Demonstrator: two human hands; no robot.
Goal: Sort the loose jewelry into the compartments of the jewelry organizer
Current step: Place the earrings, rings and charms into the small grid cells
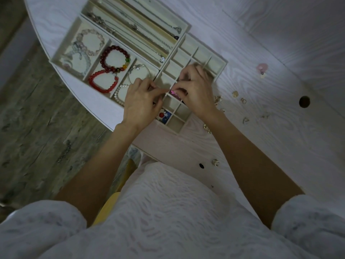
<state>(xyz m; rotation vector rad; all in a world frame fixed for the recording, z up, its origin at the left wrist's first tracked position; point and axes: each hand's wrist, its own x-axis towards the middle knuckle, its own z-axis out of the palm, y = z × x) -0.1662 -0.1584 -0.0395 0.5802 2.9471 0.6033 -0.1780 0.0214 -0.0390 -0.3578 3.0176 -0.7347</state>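
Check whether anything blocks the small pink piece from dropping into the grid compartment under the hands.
Nothing visible does. Both hands, left and right, pinch the pink piece right above the small-compartment grid. The cell directly beneath is mostly hidden by the fingers, so its contents cannot be told.

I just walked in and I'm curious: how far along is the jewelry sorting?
Well along. Bracelets and necklaces already lie in the organizer. Right now the left hand and right hand work together on a small pink piece over the small compartments, most of which look empty. Loose gold pieces and a pink item still wait on the table.
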